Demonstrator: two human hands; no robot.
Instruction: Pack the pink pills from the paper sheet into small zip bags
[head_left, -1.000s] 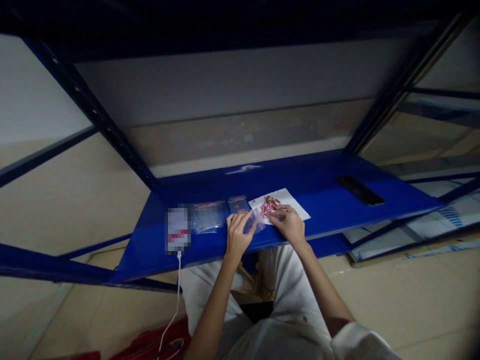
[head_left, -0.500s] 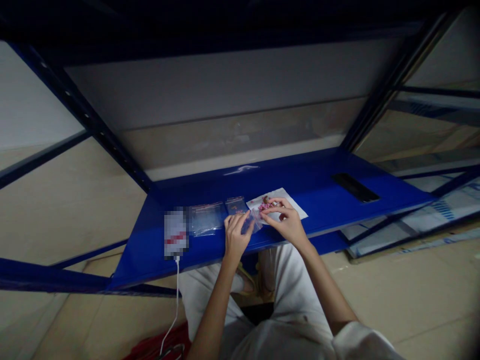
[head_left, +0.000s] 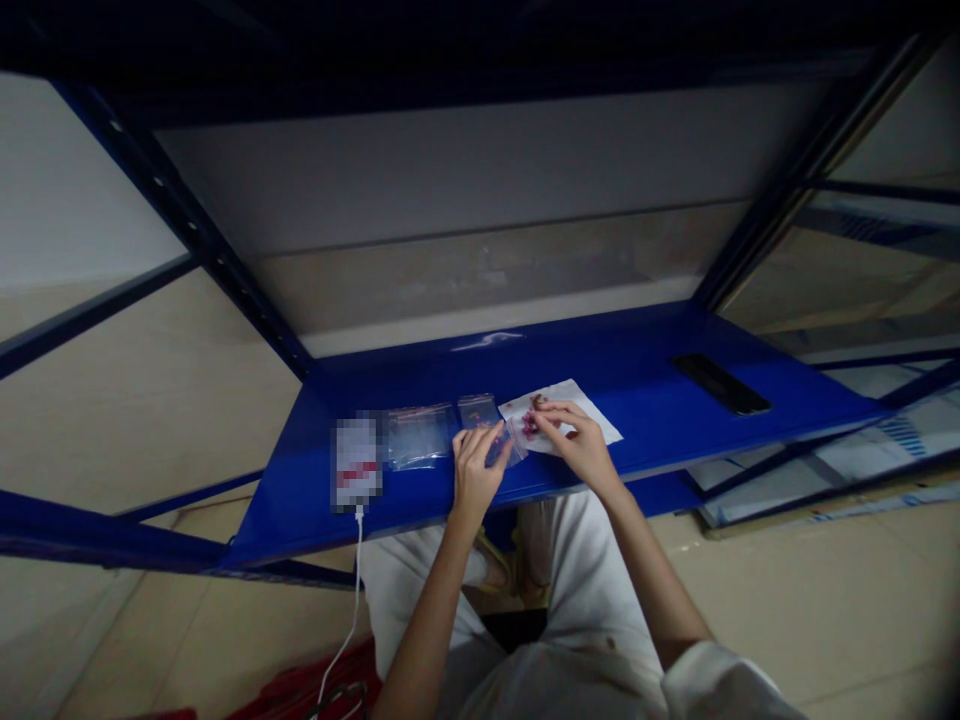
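Observation:
A white sheet of paper (head_left: 581, 404) lies on the blue metal shelf (head_left: 420, 500), with a small heap of pink beads (head_left: 531, 420) on it. My right hand (head_left: 574, 440) rests over the heap, fingers pinched at the beads; what it pinches is too small to make out. My left hand (head_left: 477, 462) holds a small clear zip bag (head_left: 504, 445) by its mouth, just left of the paper. Another small clear bag (head_left: 477, 408) lies behind my left hand.
A stack of clear zip bags (head_left: 417, 434) lies left of my hands. Beside it a blurred phone-like device (head_left: 356, 464) is plugged into a white cable (head_left: 346, 630) hanging off the shelf edge. A black phone (head_left: 720, 382) lies at the shelf's right. Blue uprights frame the shelf.
My right hand has shifted slightly left over the bead heap and now covers more of it. My left hand stays on the small bag.

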